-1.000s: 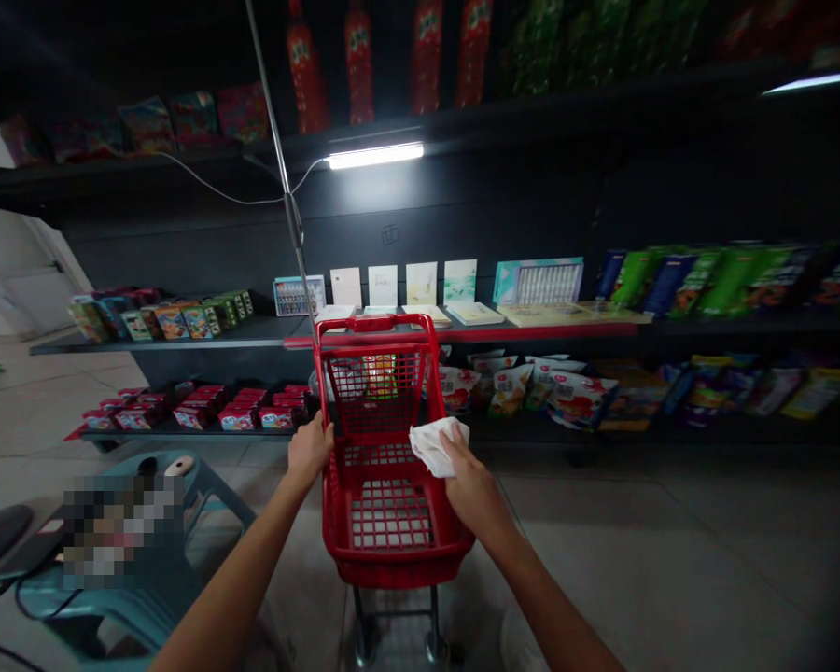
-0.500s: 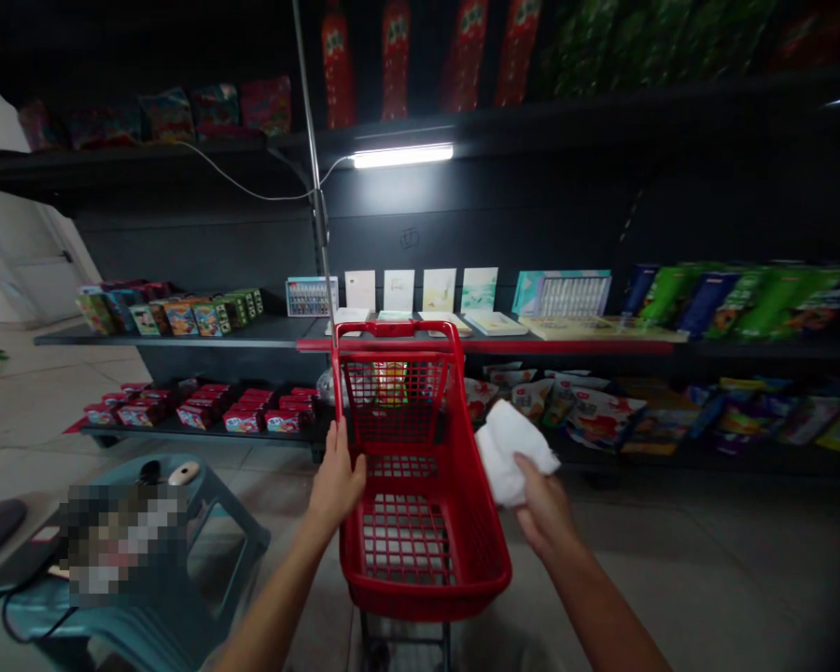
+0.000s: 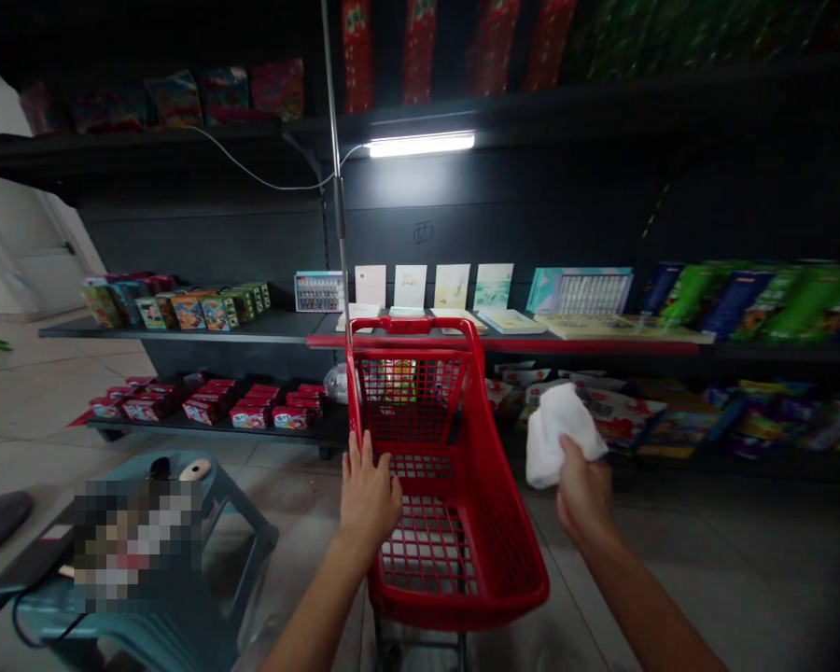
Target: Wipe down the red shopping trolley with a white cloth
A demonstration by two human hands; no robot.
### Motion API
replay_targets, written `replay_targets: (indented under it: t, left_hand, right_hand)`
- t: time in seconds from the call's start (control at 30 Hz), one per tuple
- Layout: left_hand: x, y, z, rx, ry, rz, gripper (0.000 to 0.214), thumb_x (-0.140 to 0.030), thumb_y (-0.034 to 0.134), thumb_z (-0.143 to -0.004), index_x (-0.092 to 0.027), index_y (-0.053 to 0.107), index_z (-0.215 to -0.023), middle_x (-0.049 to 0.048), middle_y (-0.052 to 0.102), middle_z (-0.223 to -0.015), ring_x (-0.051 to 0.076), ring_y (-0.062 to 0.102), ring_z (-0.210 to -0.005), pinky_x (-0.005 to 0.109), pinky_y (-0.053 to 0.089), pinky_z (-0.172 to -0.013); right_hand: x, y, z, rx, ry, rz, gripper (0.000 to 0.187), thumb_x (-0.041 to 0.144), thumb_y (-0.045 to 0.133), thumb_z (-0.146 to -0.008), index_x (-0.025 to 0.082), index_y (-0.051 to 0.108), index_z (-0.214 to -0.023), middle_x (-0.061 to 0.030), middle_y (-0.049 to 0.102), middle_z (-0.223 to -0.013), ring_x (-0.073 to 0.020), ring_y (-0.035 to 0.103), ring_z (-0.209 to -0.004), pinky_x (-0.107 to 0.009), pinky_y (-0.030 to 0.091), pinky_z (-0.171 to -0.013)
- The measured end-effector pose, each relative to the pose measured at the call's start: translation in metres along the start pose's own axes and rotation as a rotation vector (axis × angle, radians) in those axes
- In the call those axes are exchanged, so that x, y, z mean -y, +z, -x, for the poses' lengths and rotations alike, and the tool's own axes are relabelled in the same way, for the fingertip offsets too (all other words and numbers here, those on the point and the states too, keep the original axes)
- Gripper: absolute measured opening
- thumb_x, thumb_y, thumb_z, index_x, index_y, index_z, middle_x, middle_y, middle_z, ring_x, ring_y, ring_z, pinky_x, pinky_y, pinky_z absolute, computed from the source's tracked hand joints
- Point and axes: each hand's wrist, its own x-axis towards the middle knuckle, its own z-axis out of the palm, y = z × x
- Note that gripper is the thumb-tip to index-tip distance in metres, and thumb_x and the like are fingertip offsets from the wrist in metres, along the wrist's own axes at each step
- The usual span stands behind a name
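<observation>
A red plastic shopping cart (image 3: 508, 523) with a grid basket stands in the middle, in front of the shelves. On the left rim of its basket rests my left hand (image 3: 370, 493), fingers spread and holding nothing. My right hand (image 3: 585, 495) is closed on a folded white cloth (image 3: 558, 431). The cloth is held up to the right of the cart, apart from its side wall. A thin metal pole (image 3: 340, 201) rises near the cart's handle (image 3: 414, 326).
A blue-grey plastic stool (image 3: 234, 569) at the left carries a dark flat device, cables and a blurred-out patch. Behind the cart, a dark shelf (image 3: 280, 327) bears boxes, booklets (image 3: 453, 287) and snack bags. A lit tube lamp (image 3: 420, 144) hangs above.
The cloth in my right hand has moved right, away from the cart's side. My left hand has shifted right along with the cart in view. The whole scene has slid slightly right.
</observation>
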Motion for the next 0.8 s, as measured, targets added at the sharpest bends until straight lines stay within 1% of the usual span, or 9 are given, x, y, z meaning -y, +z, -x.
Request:
replay_targets:
  t: [0.07, 0.13, 0.27, 0.33, 0.43, 0.5, 0.6, 0.7, 0.8]
  left_hand:
    - [0.0, -0.001, 0.0, 0.005, 0.009, 0.026, 0.04, -0.022, 0.054, -0.091, -0.012, 0.069, -0.127, 0.02, 0.029, -0.169, 0.041, 0.007, -0.161, 0.06, 0.024, -0.128]
    - [0.001, -0.002, 0.0, 0.016, 0.019, 0.062, 0.038, -0.022, 0.053, -0.092, -0.012, 0.07, -0.124, 0.0196, 0.038, -0.165, 0.04, 0.008, -0.161, 0.057, 0.026, -0.129]
    - [0.002, -0.002, 0.0, 0.046, 0.025, 0.11, 0.036, -0.022, 0.05, -0.093, -0.017, 0.072, -0.121, 0.0165, 0.055, -0.151, 0.039, 0.018, -0.16, 0.055, 0.038, -0.125]
    - [0.002, -0.003, 0.0, 0.054, 0.029, 0.111, 0.035, -0.022, 0.05, -0.093, -0.019, 0.072, -0.121, 0.0149, 0.058, -0.147, 0.039, 0.02, -0.159, 0.054, 0.044, -0.121]
    - [0.002, -0.004, 0.0, 0.066, 0.043, 0.101, 0.033, -0.022, 0.053, -0.092, -0.023, 0.073, -0.118, 0.0131, 0.062, -0.141, 0.038, 0.019, -0.159, 0.054, 0.047, -0.119]
    - [-0.001, -0.007, 0.0, 0.091, 0.038, 0.092, 0.031, -0.022, 0.055, -0.091, -0.024, 0.073, -0.116, 0.013, 0.063, -0.14, 0.038, 0.018, -0.159, 0.052, 0.048, -0.118]
    - [-0.006, -0.014, -0.002, 0.132, -0.011, 0.068, 0.028, -0.023, 0.058, -0.089, -0.025, 0.074, -0.111, 0.0105, 0.064, -0.139, 0.036, 0.02, -0.158, 0.05, 0.053, -0.113]
    - [-0.011, -0.019, -0.004, 0.13, -0.037, 0.051, 0.024, -0.025, 0.06, -0.088, -0.024, 0.074, -0.107, 0.006, 0.067, -0.135, 0.034, 0.021, -0.157, 0.047, 0.055, -0.11]
    - [-0.011, -0.019, -0.006, 0.115, -0.034, 0.052, 0.02, -0.028, 0.063, -0.088, -0.025, 0.074, -0.105, 0.0055, 0.069, -0.132, 0.033, 0.023, -0.157, 0.046, 0.054, -0.111]
  right_hand:
    - [0.008, 0.019, -0.008, 0.036, -0.124, 0.183, 0.055, 0.046, 0.059, -0.084, 0.009, 0.07, -0.123, -0.0211, 0.073, -0.123, -0.0338, 0.067, -0.123, -0.045, 0.052, -0.106]
    - [0.018, 0.047, -0.019, 0.122, -0.248, 0.321, 0.056, 0.044, 0.053, -0.089, 0.007, 0.07, -0.127, -0.0228, 0.072, -0.126, -0.0344, 0.065, -0.126, -0.046, 0.049, -0.11]
    - [0.03, 0.118, -0.044, 0.308, -0.477, 0.458, 0.06, 0.027, 0.048, -0.092, 0.017, 0.054, -0.151, -0.0132, 0.06, -0.148, -0.0294, 0.056, -0.138, -0.043, 0.041, -0.118]
    - [0.029, 0.155, -0.054, 0.359, -0.53, 0.537, 0.064, 0.018, 0.048, -0.089, 0.017, 0.051, -0.153, -0.0124, 0.053, -0.156, -0.0301, 0.049, -0.144, -0.046, 0.037, -0.122]
    - [0.018, 0.207, -0.056, 0.473, -0.536, 0.707, 0.062, 0.009, 0.045, -0.087, 0.011, 0.054, -0.148, -0.019, 0.049, -0.158, -0.0343, 0.041, -0.149, -0.056, 0.029, -0.124]
    - [0.008, 0.236, -0.049, 0.527, -0.56, 0.812, 0.062, 0.005, 0.045, -0.085, 0.006, 0.054, -0.147, -0.0235, 0.046, -0.159, -0.0356, 0.036, -0.152, -0.062, 0.025, -0.124]
    - [-0.003, 0.269, -0.028, 0.541, -0.693, 0.903, 0.063, 0.005, 0.046, -0.084, 0.002, 0.051, -0.147, -0.0249, 0.042, -0.161, -0.0337, 0.034, -0.153, -0.061, 0.019, -0.126]
    - [-0.012, 0.289, 0.0, 0.614, -0.9, 0.918, 0.066, 0.006, 0.047, -0.084, 0.001, 0.047, -0.15, -0.0234, 0.042, -0.162, -0.0317, 0.034, -0.154, -0.056, 0.017, -0.128]
    - [-0.024, 0.295, 0.026, 0.712, -1.15, 0.887, 0.072, 0.003, 0.045, -0.085, 0.005, 0.04, -0.157, -0.0175, 0.034, -0.167, -0.0275, 0.027, -0.157, -0.05, 0.016, -0.13]
